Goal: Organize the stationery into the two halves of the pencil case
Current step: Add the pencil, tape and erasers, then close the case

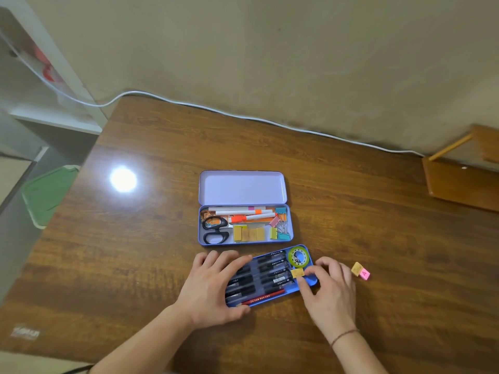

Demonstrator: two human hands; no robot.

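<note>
Hidden and cut-off parts of a desk scene

The left end of the blue tray [310,280] and its black pens [270,271] is covered by the left hand [213,287]; both forearms are cut off below; pen print is unreadable.

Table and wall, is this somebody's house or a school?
Probably a room at home: a wooden table pushed against a plain wall, a white cable trailing along it, a white shelf beside.
</note>
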